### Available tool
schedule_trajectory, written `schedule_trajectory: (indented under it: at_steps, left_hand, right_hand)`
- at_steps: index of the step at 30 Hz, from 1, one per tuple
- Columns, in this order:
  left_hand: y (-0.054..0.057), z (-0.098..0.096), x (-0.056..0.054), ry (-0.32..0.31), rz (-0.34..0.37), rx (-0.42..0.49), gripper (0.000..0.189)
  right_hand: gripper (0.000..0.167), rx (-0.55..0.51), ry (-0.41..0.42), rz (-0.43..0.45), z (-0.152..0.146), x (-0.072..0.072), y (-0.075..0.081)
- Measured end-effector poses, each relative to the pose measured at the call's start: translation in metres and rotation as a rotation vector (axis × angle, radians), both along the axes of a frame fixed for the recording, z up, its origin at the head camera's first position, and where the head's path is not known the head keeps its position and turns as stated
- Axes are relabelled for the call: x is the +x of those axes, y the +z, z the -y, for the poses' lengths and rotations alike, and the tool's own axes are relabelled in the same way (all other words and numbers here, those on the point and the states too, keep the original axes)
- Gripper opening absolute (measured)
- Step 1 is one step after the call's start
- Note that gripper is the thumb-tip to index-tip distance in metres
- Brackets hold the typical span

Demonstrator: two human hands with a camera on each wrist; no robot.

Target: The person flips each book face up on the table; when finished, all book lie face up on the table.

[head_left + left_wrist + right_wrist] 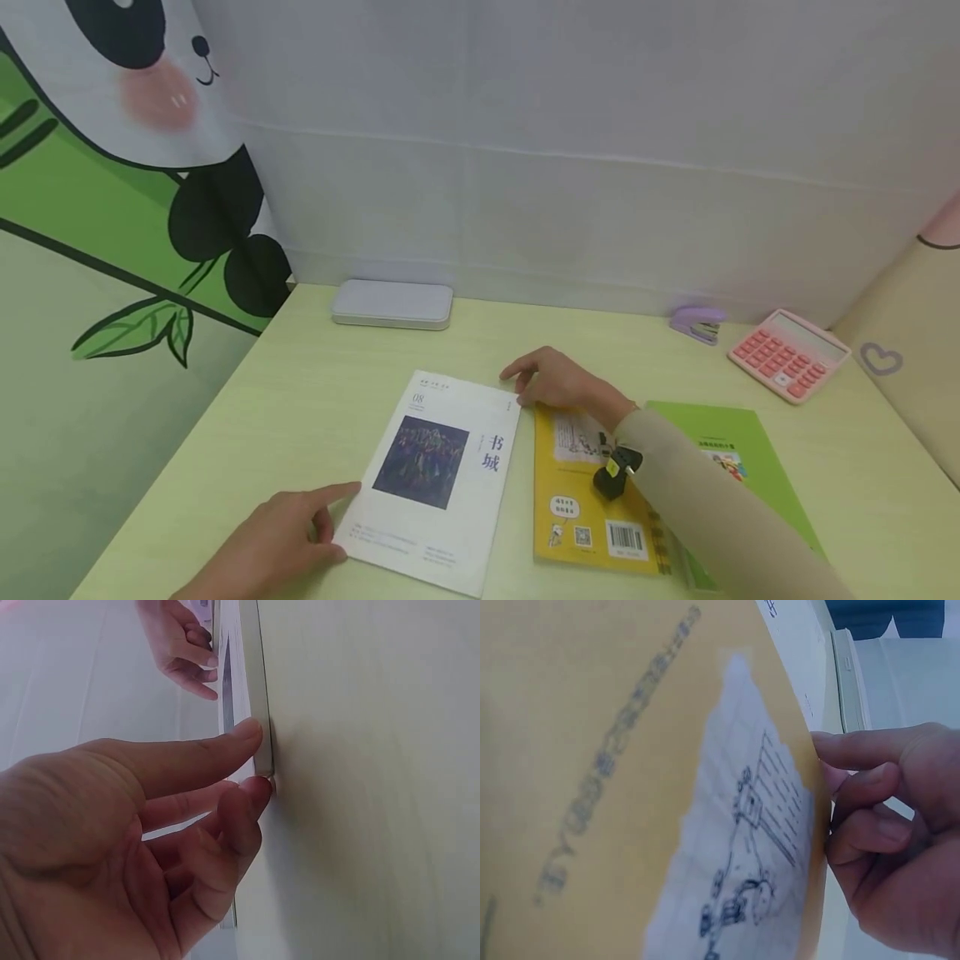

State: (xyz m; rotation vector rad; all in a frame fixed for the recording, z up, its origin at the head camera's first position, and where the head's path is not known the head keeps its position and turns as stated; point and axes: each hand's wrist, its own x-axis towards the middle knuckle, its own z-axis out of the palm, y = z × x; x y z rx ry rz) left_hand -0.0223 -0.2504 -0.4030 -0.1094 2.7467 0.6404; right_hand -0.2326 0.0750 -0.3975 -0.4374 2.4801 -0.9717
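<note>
A white magazine [442, 533] with a dark picture on its cover lies slightly tilted on the table. At its left edge, my left hand [273, 533] touches it with fingertips spread along the side near the lower corner; in the left wrist view the fingers [244, 739] meet the magazine's edge [259, 697]. My right hand [558, 379] is at the top right corner, index finger reaching past the top edge, other fingers bent. Just below that hand is a yellow spiral-bound book [555, 487], which hides part of the fingers in the right wrist view.
A green book [738, 425] lies partly under my right sleeve [720, 500]. Toward the back wall are a white flat case [392, 304], a purple stapler [697, 322] and a pink calculator [791, 357]. A white cloth [562, 225] hangs behind the table [285, 400].
</note>
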Motion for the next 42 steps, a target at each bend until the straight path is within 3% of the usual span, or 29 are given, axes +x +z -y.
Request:
schedule_trajectory:
  at_steps: [4,11,22,32,42]
  left_hand:
    - [-0.002,-0.004,0.003,0.004,0.003,0.003,0.072]
    - [-0.004,-0.007,0.004,0.013,0.021,0.008,0.07]
    - [-0.005,-0.008,0.005,0.005,-0.006,0.002,0.07]
    - [-0.004,-0.01,0.004,-0.004,-0.001,0.003,0.071]
    - [0.003,-0.009,-0.012,-0.035,0.0,0.037,0.073]
  right_hand:
    - [0.036,0.044,-0.014,-0.092,-0.001,0.004,-0.001]
    - [0.035,0.154,-0.074,-0.217,-0.002,0.026,-0.002]
    - [0.046,0.296,-0.013,-0.375,0.002,0.044,0.002]
    - [0.069,0.315,0.028,-0.34,-0.004,0.047,0.0]
    - [0.091,0.343,0.07,-0.285,-0.006,0.035,0.001]
